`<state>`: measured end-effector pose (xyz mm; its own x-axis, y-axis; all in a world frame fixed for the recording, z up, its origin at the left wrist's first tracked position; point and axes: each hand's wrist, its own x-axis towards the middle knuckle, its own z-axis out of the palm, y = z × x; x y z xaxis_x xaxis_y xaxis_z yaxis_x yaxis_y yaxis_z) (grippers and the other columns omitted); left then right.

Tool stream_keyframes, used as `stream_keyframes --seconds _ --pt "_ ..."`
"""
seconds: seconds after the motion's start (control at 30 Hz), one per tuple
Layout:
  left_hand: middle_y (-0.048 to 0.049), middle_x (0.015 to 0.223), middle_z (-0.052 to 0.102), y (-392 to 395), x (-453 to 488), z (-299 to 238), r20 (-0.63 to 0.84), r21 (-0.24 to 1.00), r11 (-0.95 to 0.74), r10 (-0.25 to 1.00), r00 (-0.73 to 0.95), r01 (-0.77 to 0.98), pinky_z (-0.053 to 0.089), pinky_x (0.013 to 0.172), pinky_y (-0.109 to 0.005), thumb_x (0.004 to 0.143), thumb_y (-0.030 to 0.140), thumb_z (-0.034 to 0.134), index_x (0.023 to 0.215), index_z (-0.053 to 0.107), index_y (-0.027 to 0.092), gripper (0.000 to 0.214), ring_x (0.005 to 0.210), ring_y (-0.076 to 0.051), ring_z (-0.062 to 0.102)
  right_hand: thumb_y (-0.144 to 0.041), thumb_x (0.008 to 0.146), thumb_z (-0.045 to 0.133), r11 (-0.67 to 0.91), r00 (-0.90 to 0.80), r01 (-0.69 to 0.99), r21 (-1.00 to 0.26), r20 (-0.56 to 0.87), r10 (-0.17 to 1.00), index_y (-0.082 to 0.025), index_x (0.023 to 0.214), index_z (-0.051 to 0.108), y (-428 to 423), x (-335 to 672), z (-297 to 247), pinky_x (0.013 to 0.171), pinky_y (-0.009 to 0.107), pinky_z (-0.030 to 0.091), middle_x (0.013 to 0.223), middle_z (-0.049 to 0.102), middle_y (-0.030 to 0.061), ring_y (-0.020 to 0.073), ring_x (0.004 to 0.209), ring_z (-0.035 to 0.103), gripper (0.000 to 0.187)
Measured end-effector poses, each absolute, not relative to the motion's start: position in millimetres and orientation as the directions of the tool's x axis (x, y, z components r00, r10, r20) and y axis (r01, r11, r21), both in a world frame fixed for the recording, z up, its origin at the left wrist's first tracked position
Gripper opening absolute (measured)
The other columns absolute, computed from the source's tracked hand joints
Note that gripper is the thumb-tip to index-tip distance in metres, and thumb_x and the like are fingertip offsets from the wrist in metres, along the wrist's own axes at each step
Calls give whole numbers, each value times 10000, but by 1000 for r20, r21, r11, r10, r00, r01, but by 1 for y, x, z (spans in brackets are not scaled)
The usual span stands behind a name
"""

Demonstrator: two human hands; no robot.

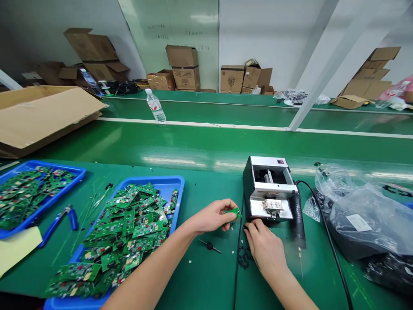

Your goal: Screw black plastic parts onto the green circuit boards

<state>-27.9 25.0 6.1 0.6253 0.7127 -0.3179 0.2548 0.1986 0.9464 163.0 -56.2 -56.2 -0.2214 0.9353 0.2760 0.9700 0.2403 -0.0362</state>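
My left hand [214,216] pinches a small green circuit board [236,212] between thumb and fingers, above the mat. My right hand [266,247] is closed, its fingertips low at the front of a screw feeder [271,189]. Something dark shows at those fingertips, too small to name. Small black parts [244,257] lie in a loose cluster just left of my right hand. An electric screwdriver [297,221] with a long thin bit hangs along the feeder's right side. Below my left hand lies a thin metal rod with a black middle [209,246].
Blue trays [181,193] heaped with circuit boards stand at left, with blue-handled cutters [58,224] between them. Black cables [329,232] run across the green mat. Plastic bags [368,219] crowd the right side. A water bottle [156,106] stands farther back, beyond a large carton [41,116].
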Motion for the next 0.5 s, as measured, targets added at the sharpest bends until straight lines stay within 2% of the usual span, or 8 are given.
stream_keyframes --seconds 0.1,0.27,0.4,0.5 --pt "28 669 540 25 -28 6 -324 942 172 696 640 290 436 604 -241 838 408 542 998 544 165 291 593 -102 524 -179 923 484 263 -243 964 -47 252 937 -191 908 643 -58 164 -56 509 255 365 863 650 62 157 684 635 161" --pt "15 696 543 27 -29 5 -330 940 181 694 639 289 441 600 -247 840 446 528 1039 543 162 348 603 -110 523 -110 895 490 310 -283 944 -112 208 936 -200 909 634 -55 168 -58 591 272 424 839 637 62 192 776 613 170" --pt "14 723 535 23 -29 13 -305 946 141 689 657 291 401 596 -230 835 466 536 1005 559 160 351 599 -102 486 -73 865 478 275 -250 949 -155 163 954 -205 878 633 -55 161 -54 615 293 457 853 638 85 222 829 598 203" --pt "12 731 543 22 -34 12 -326 932 131 712 622 339 375 572 -225 822 598 519 1030 561 180 468 582 -104 460 -111 830 522 236 -219 958 -161 117 969 -199 835 619 -54 151 -50 611 304 477 866 655 84 229 824 606 131"
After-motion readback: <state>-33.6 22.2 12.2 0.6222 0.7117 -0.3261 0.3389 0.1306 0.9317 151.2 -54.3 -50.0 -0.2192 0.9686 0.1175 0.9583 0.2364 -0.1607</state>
